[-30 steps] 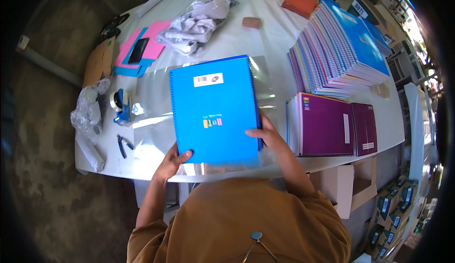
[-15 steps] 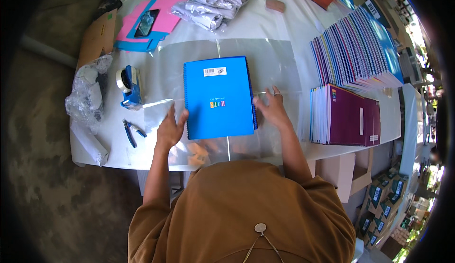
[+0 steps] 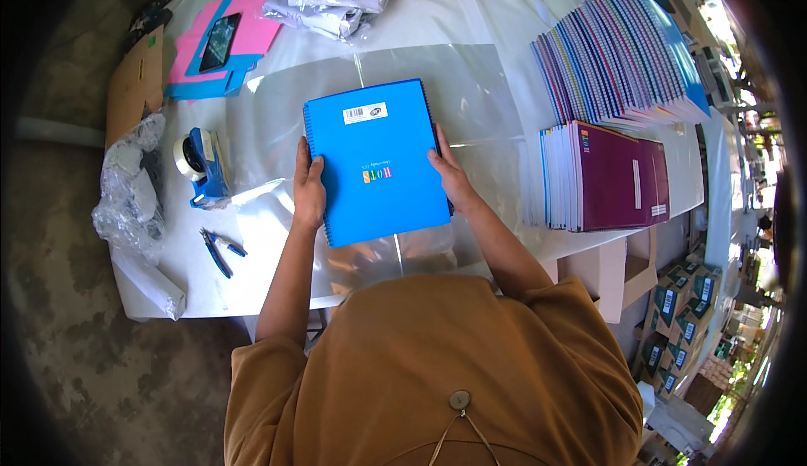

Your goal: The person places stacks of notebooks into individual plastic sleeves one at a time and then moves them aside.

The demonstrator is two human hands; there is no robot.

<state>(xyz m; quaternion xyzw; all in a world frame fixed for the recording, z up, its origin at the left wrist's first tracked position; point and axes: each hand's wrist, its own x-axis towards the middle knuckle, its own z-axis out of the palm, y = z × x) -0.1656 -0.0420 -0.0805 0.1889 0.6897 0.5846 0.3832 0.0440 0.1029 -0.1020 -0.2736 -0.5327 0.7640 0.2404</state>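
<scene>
A small stack of spiral notebooks with a blue cover on top (image 3: 382, 210) is over a clear plastic sheet (image 3: 479, 88) on the table. My left hand (image 3: 309, 193) grips the stack's left, coil-bound edge. On the opposite edge, my right hand (image 3: 454, 182) closes round the side, thumb toward the cover. Its fingers partly vanish behind the notebooks. The cover bears a white barcode label near its far edge. How many notebooks lie underneath is hidden, though a darker edge shows at the right.
Left of the sheet are a blue tape dispenser (image 3: 208, 172) and cutting pliers (image 3: 216, 252). A phone (image 3: 220, 43) rests on pink and blue sheets. Crumpled plastic (image 3: 336, 0) lies at the back. On the right stand spiral notebooks in a row (image 3: 605, 58) and purple-covered books (image 3: 618, 180).
Both hands have come in from beside the notebooks and now grip their edges. The stack has turned slightly counterclockwise. My view has also shifted a little.
</scene>
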